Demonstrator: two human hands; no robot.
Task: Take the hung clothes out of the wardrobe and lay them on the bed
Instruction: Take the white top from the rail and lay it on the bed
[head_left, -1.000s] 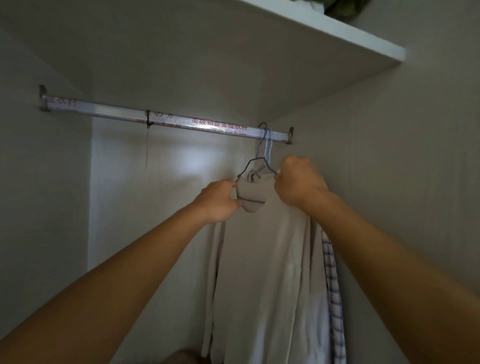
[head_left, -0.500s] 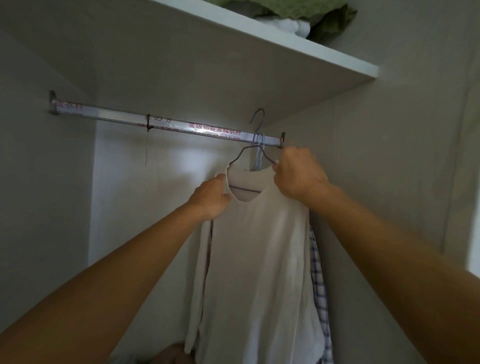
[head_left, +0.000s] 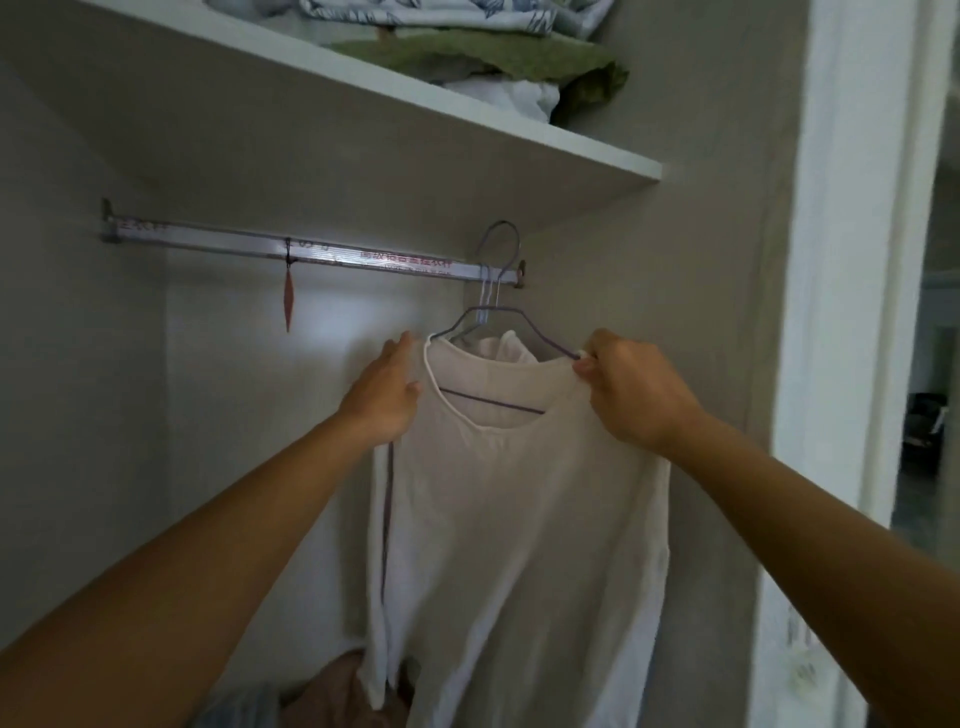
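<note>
A home bedroom wardrobe: a metal hanging rail (head_left: 311, 257) spans the closet, a white shirt (head_left: 519, 519) on a wire hanger (head_left: 498, 312) below it, and folded bedding (head_left: 467, 52) stacked on the shelf (head_left: 363, 93) above the rail.

The only writing I can find is on the wardrobe rail (head_left: 311, 254), the pale metal bar under the shelf. A run of red printed characters stands on its front face toward the right end, just left of where the hanger hooks sit; they look like Chinese characters, but they are too blurred for me to read. A shorter red mark sits at the rail's far left end, equally unreadable, and a faint dark scrawl shows just right of the small dark tie around the bar. I can make out no other text, brand or number.
</note>
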